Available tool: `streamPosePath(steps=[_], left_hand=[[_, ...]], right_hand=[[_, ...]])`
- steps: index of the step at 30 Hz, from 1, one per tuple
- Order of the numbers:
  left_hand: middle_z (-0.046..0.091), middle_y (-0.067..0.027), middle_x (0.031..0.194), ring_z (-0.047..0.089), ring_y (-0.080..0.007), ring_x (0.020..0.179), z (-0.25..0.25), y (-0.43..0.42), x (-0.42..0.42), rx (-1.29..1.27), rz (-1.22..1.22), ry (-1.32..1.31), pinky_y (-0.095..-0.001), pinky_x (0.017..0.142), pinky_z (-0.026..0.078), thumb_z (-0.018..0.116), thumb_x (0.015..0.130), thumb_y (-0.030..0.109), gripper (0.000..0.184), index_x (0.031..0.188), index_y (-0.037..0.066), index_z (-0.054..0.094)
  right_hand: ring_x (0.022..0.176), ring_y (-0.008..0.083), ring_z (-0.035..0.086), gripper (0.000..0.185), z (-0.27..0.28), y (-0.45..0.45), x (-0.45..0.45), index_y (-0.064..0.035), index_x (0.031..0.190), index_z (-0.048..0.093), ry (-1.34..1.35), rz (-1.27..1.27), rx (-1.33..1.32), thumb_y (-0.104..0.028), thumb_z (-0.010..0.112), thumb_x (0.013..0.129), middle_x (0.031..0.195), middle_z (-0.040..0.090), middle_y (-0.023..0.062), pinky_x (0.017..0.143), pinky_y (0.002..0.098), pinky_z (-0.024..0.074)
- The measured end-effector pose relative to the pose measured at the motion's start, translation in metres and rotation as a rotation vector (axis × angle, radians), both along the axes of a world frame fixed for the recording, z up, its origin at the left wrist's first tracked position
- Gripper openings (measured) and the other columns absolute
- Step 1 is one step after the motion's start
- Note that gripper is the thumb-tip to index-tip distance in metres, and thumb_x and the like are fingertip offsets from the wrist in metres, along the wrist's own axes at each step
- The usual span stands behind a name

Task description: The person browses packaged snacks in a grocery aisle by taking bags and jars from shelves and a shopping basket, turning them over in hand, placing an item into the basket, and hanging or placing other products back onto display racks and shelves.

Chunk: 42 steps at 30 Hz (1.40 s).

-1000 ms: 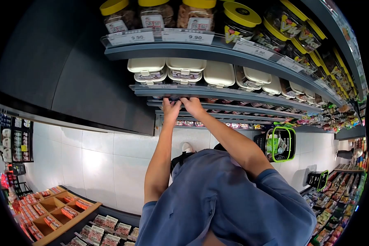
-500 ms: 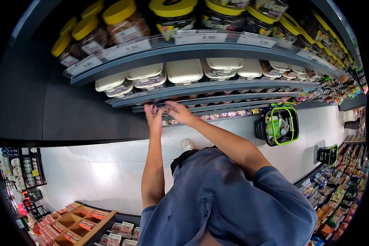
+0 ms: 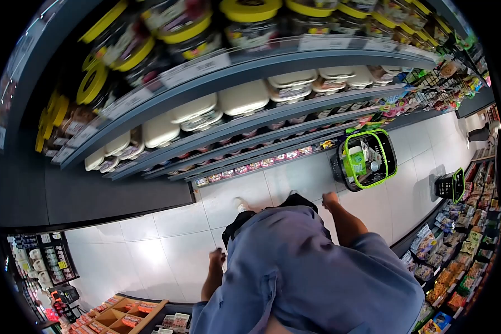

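Observation:
My left hand (image 3: pixel 217 256) hangs low beside my body over the floor, its fingers loosely curled and nothing seen in them. On the other side my right hand (image 3: pixel 330 201) is held out near the shopping basket (image 3: pixel 393 161), apart from it, with the fingers drawn in and no item showing. The black basket has a bright green rim and handles and stands on the floor beside the shelves. A green package (image 3: pixel 356 163) and other items lie inside it. Neither hand touches the shelf.
A tall shelf unit carries yellow-lidded jars (image 3: pixel 251 22) above white-lidded boxes (image 3: pixel 244 98). A second basket (image 3: pixel 450 185) stands farther right. Packaged goods (image 3: pixel 456 261) fill the right display. A wooden divided display (image 3: pixel 117 317) is at lower left. Another person (image 3: pixel 480 133) shows at far right.
Both hands have left the lower shelf edge and dropped to my sides, the right one toward the basket. The view has turned and shifted along the shelves, showing more jars at left.

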<state>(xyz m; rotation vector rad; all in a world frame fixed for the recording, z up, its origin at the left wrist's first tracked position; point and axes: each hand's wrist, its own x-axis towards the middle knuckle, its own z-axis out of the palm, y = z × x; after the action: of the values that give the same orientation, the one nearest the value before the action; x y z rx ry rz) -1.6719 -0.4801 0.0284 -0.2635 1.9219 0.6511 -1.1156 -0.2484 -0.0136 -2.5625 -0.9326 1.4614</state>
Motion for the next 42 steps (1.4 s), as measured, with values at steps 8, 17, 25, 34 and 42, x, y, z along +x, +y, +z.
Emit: streamPosePath(steps=[8, 17, 25, 34, 42], left_hand=[[0.068, -0.0131, 0.078, 0.061, -0.0249, 0.066, 0.067, 0.0, 0.159, -0.313, -0.456, 0.251, -0.0409, 0.061, 0.048, 0.063, 0.082, 0.023, 0.026, 0.092, -0.001, 0.068], [0.067, -0.0072, 0.091, 0.066, -0.0188, 0.082, 0.106, 0.132, 0.289, 0.486, -0.481, 0.048, -0.0298, 0.072, 0.053, 0.058, 0.093, 0.019, 0.024, 0.112, 0.005, 0.06], [0.068, -0.0122, 0.093, 0.065, -0.0168, 0.076, 0.079, 0.098, 0.356, 0.623, -0.993, 0.246, -0.031, 0.074, 0.051, 0.064, 0.089, 0.024, 0.031, 0.11, 0.001, 0.061], [0.068, -0.0111, 0.09, 0.067, -0.0189, 0.07, 0.011, -0.131, 0.401, 0.042, -0.194, -0.034, -0.028, 0.054, 0.048, 0.055, 0.09, 0.018, 0.024, 0.109, 0.004, 0.059], [0.066, -0.0069, 0.076, 0.058, -0.0176, 0.061, -0.036, -0.225, 0.484, 0.112, -0.5, -0.054, -0.0344, 0.053, 0.046, 0.06, 0.086, 0.021, 0.016, 0.089, 0.007, 0.066]], right_hand=[[0.066, 0.0255, 0.067, 0.02, 0.001, -0.057, 0.129, -0.0033, 0.095, 0.062, 0.142, -0.1, -0.201, -0.021, 0.055, 0.09, 0.078, 0.068, 0.0125, 0.058, 0.0408, 0.0531], [0.069, 0.0235, 0.068, 0.026, -0.023, 0.008, 0.091, 0.0006, 0.087, 0.068, 0.181, 0.483, 0.4, -0.022, 0.056, 0.083, 0.079, 0.069, 0.0148, 0.063, 0.0356, 0.0537], [0.072, 0.0199, 0.068, 0.021, -0.018, -0.02, 0.122, -0.0027, 0.092, 0.069, 0.476, 0.199, 0.242, -0.016, 0.055, 0.085, 0.08, 0.069, 0.0114, 0.067, 0.0329, 0.0546], [0.098, 0.0308, 0.066, 0.026, 0.023, -0.113, 0.27, -0.0104, 0.092, 0.074, 0.039, 0.599, 0.22, -0.026, 0.056, 0.08, 0.102, 0.07, 0.0131, 0.088, 0.0368, 0.0509], [0.102, 0.0366, 0.063, 0.038, 0.036, -0.179, 0.381, -0.0028, 0.099, 0.071, -0.064, 0.65, 0.1, -0.033, 0.051, 0.088, 0.106, 0.067, 0.0215, 0.091, 0.0439, 0.049]])
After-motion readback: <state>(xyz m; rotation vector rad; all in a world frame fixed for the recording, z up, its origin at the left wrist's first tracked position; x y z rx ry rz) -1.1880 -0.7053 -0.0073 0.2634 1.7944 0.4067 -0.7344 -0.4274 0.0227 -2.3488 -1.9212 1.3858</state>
